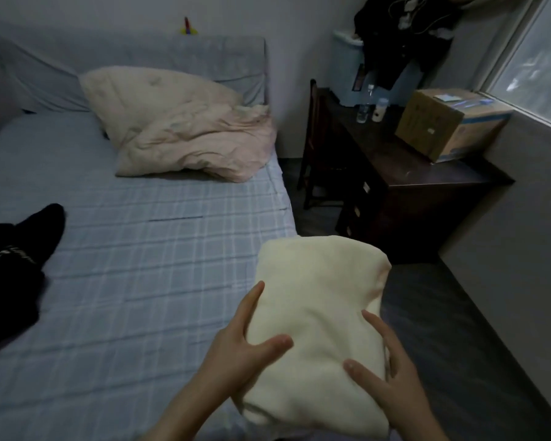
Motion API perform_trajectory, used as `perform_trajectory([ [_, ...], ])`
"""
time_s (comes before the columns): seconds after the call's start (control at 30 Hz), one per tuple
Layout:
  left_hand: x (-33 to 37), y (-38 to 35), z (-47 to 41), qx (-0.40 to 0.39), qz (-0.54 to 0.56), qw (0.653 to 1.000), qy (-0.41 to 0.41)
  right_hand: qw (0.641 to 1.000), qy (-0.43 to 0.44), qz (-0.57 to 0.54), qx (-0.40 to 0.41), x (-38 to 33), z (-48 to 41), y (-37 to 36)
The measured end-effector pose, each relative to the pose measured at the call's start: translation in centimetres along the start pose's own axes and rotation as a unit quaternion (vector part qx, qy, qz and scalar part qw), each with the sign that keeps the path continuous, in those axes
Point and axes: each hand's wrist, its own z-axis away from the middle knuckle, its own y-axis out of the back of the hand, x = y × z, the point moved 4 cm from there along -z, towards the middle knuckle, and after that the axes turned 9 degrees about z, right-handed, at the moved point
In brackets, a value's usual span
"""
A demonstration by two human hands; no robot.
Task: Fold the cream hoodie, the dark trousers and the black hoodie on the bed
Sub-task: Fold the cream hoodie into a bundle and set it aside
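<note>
Folded cream hoodie [318,316] at 5 o'clock, over the bed [134,281] edge, gripped by left hand [245,342] and right hand [385,374] on either side. Black hoodie [16,249] lies at 9 o'clock.

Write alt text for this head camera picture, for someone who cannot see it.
Two bare hands, left hand and right hand, hold a folded cream hoodie at the right edge of a checked bed. Black clothing lies at the left edge, a crumpled pillow near the headboard.
</note>
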Motion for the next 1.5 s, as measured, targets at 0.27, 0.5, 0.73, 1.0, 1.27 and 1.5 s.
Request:
perform_trajectory([
  [0.27,-2.5,0.1,-9.0,0.018,0.023,0.999,0.032,0.999,-0.024,0.030,-0.023,1.3,-9.8,-1.9],
  [0.5,-4.7,0.3,-17.3,0.035,0.032,0.997,0.065,0.997,-0.030,0.025,-0.063,2.8,-19.5,-3.7],
  [0.73,-10.2,-1.4,-29.6,0.076,0.058,0.989,0.110,0.990,-0.039,0.023,-0.135,8.8,-34.3,-7.2],
  [1.0,-21.2,-1.8,-47.3,0.115,0.080,0.979,0.149,0.977,-0.029,-0.020,-0.212,19.5,-52.5,-17.4],
  [1.27,-29.3,-2.3,-52.5,0.103,0.018,0.976,0.189,0.968,-0.084,-0.008,-0.237,27.9,-56.3,-23.2],
  [1.5,-24.9,-4.2,-53.3,0.102,-0.379,0.918,0.051,0.942,0.092,0.300,-0.118,22.1,-56.2,-22.5],
])
